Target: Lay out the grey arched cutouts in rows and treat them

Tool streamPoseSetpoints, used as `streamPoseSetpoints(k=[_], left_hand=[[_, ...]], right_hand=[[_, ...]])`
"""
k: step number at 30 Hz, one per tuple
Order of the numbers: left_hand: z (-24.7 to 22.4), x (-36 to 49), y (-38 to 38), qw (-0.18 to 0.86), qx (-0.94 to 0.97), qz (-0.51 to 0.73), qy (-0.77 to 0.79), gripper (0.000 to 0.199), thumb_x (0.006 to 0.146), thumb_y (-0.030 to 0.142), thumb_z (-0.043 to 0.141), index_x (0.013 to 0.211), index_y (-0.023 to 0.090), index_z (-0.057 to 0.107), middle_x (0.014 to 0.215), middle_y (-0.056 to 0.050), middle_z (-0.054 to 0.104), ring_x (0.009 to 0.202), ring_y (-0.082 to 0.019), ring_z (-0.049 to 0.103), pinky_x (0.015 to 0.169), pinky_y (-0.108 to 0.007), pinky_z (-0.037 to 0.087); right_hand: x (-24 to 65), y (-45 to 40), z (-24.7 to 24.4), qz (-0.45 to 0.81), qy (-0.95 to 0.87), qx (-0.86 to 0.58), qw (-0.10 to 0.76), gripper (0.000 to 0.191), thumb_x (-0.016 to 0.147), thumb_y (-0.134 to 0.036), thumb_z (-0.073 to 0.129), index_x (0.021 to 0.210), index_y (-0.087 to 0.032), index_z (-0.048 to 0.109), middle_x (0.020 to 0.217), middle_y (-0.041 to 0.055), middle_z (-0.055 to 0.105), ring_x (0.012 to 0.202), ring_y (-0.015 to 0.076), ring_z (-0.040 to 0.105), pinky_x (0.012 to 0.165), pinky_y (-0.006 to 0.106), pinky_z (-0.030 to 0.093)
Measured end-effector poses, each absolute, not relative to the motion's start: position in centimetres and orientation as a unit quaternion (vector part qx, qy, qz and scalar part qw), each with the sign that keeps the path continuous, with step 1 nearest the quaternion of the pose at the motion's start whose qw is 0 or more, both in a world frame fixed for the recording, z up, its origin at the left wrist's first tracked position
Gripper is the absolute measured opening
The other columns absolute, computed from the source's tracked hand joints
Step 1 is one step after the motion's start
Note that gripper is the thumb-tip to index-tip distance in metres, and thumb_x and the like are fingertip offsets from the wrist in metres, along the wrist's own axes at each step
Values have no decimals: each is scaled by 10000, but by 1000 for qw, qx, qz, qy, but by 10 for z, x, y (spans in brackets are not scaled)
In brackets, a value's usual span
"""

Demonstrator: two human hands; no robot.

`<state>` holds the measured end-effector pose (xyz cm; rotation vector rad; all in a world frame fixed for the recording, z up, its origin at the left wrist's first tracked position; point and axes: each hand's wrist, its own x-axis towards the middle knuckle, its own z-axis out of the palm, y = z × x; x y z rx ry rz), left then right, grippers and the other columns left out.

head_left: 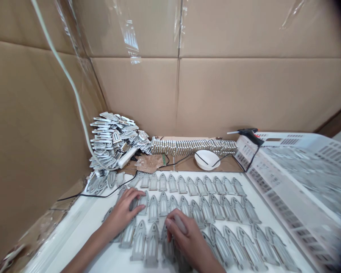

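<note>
Rows of grey arched, window-shaped pieces (152, 242) lie on the white tabletop (102, 261). My left hand (127, 206) rests over the left end of the middle row. Its thumb and forefinger are apart, with their tips at the edge of one grey piece (143, 203). My right hand (186, 235) is closed around a pale, thick pen-like stick (180, 224) above the front row. The stick's lower end is hidden by the fingers, so I cannot tell whether it touches the pieces underneath.
Stacked white-and-grey pieces (110, 140) are heaped at the back left, beside a long row of upright pieces (193, 146). A white bowl (207, 160) and black cable (110, 195) lie nearby. A glue gun (248, 134) sits on the white crate (272, 189) at right. Cardboard walls (216, 94) enclose the table.
</note>
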<state>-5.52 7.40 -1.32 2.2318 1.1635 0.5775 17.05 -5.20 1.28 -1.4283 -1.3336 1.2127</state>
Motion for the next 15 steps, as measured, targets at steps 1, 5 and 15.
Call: streamPoseSetpoints(k=[1, 5, 15], left_hand=[[-13, -55, 74, 272, 833, 215, 432, 220, 879, 383, 620, 1040, 248, 687, 1058, -64, 610, 1057, -262, 548, 975, -429, 440], [-5, -55, 72, 255, 840, 225, 423, 191, 881, 400, 614, 939, 241, 701, 1036, -68, 603, 1065, -269, 533, 978, -428, 430], [19, -11, 8, 425, 805, 259, 322, 276, 846, 449, 679, 1011, 232, 635, 997, -63, 614, 978, -230, 563, 876, -334, 452]], right_hand=[[170, -52, 12, 484, -527, -566, 410, 355, 940, -501, 495, 785, -189, 566, 631, -21, 603, 610, 124, 533, 655, 234, 407], [170, -52, 9, 491, -515, -562, 422, 341, 921, -493, 529, 782, -186, 586, 621, -20, 609, 581, 112, 523, 626, 227, 413], [167, -49, 16, 665, -398, -473, 419, 438, 813, -610, 596, 822, -174, 557, 438, -84, 501, 287, 43, 317, 321, 175, 179]])
